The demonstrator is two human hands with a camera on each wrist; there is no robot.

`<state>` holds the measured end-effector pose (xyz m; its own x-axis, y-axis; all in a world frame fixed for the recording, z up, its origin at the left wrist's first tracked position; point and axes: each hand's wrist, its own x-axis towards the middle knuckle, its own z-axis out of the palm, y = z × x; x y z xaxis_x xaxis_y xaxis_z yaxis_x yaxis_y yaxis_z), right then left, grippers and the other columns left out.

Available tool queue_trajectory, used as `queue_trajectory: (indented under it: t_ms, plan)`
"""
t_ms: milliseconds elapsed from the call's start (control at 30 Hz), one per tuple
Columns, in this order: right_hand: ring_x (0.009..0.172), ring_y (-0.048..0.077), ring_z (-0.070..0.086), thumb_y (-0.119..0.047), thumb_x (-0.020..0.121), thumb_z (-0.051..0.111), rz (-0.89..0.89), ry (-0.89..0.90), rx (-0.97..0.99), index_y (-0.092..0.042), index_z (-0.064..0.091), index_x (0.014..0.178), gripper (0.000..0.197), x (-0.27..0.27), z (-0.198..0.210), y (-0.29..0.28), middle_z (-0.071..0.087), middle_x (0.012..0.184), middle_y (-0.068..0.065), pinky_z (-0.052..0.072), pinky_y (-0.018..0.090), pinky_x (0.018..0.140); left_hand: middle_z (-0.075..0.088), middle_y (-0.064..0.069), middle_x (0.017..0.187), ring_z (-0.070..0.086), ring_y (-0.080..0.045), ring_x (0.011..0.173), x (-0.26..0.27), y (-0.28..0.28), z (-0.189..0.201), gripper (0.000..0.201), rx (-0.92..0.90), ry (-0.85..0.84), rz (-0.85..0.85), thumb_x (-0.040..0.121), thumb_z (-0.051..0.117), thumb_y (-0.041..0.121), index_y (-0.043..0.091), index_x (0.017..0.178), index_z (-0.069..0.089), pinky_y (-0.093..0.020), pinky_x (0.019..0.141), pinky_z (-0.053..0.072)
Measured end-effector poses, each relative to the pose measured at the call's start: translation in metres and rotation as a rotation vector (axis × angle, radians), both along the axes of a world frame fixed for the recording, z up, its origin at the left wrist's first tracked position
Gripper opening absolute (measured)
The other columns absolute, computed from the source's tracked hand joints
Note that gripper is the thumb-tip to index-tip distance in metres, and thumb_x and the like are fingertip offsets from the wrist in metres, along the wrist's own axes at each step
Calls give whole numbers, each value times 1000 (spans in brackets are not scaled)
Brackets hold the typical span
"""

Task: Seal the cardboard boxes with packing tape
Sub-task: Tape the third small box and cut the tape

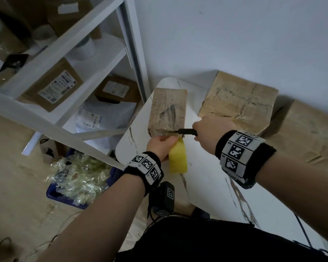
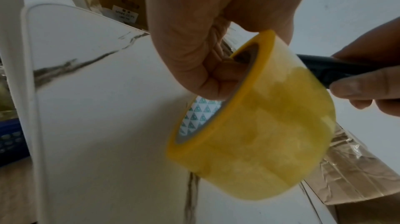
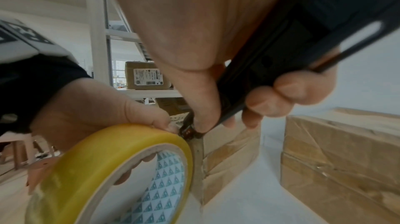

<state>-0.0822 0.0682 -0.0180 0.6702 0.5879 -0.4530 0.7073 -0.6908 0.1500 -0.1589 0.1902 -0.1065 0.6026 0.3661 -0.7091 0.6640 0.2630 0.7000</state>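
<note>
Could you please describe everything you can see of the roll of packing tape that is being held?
The tape roll is a wide ring of glossy, translucent yellow film wound on a pale cardboard core, whose inside is printed with small teal triangles. The left hand grips it, fingers hooked through the core, holding it tilted at the near end of the small cardboard box on the white table. A black utility knife in the right hand has its blade right beside the roll, where the film leaves it.

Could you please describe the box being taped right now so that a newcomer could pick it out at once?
On the white marble-patterned table, three cardboard boxes stand along the wall. It is the small box at the table's rounded end, nearest the shelving. It alone has the yellow tape roll and black utility knife at its near edge.
</note>
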Motion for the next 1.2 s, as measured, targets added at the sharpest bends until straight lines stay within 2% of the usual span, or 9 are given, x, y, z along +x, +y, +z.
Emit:
queue_trajectory:
  t_ms: [100,333,467,567,733,833,933,1033,1200]
  plan:
    - [60,14,46,-20,97,43,-16,9,-21,-19,59,108,18,1,0,4,50,80,-1,32,24,43,66,-14,104,65,-30,97,1,0,0,70,-3,-10,-1,56,66,44,6,115,64,-37,76,57]
    - [63,15,49,-18,96,46,-85,26,-79,-18,60,98,14,11,3,-9,49,74,-3,33,25,46,68,-12,100,65,-29,97,2,4,-3,40,101,0,-50,56,63,49,19,81,65,-46,85,56]
    - [62,15,47,-18,96,45,-72,16,-70,-17,59,100,14,5,-3,-6,46,73,-3,31,26,45,66,-11,107,63,-29,101,3,3,-2,70,132,9,-117,55,69,55,10,107,65,-46,86,55]
    - [66,17,50,-18,96,46,-104,12,-42,-17,60,103,16,7,-10,-7,48,76,-2,35,26,47,63,-7,104,62,-23,96,-2,3,-3,43,161,45,-303,80,69,38,10,113,62,-32,78,55]
    - [82,20,56,-30,93,52,-193,176,83,-22,59,99,12,21,-14,-42,54,83,-2,45,31,69,58,-4,101,59,-22,97,-10,-7,-2,25,267,12,-387,81,71,32,17,97,60,-35,87,51]
    - [83,23,53,-25,92,48,-308,196,173,-24,54,97,8,19,-33,-79,48,90,2,43,31,72,53,-1,89,56,-16,80,-5,-17,4,24,278,-52,-423,82,70,31,20,99,58,-25,71,48]
    - [80,25,48,-18,93,44,-507,241,161,-20,52,113,21,5,-64,-112,41,97,6,46,35,76,43,4,69,45,-9,60,2,-31,10,22,319,-130,-514,83,70,27,21,100,56,-16,52,35]
    - [91,28,51,-20,94,48,-612,255,199,-21,46,127,34,-10,-84,-136,44,106,9,46,36,78,41,4,63,42,-11,56,10,-49,13,24,321,-182,-598,83,71,26,21,100,55,-22,52,36]
    - [120,28,43,-24,93,52,-674,174,417,-17,51,131,38,-21,-88,-154,49,127,9,35,34,99,43,6,62,42,-8,54,21,-79,17,28,364,-213,-747,82,71,29,22,105,56,-13,46,33]
